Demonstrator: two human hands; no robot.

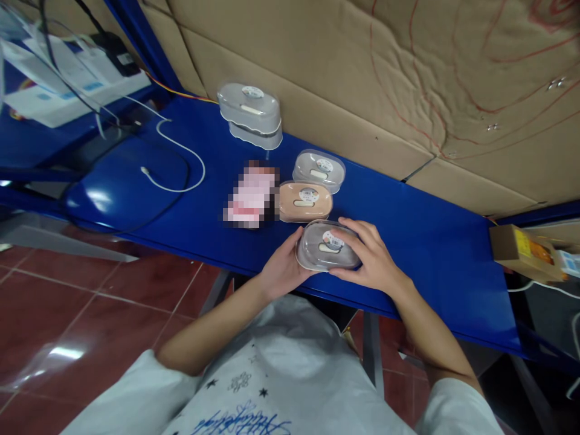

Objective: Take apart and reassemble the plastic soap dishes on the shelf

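Both of my hands grip a grey oval soap box with a clear lid (327,246) near the front edge of the blue table (430,241). My left hand (283,269) clasps its left end and my right hand (369,257) wraps round its right side. Just beyond it lies a tan soap box (305,200), and behind that a second grey one (318,170). A stack of two grey boxes (251,115) stands further back by the cardboard wall.
A blurred pink item (251,194) lies left of the tan box. A white cable (174,163) loops on the table's left part, near white cartons (54,84). A small cardboard carton (521,251) sits at the right end. Red tiled floor lies below.
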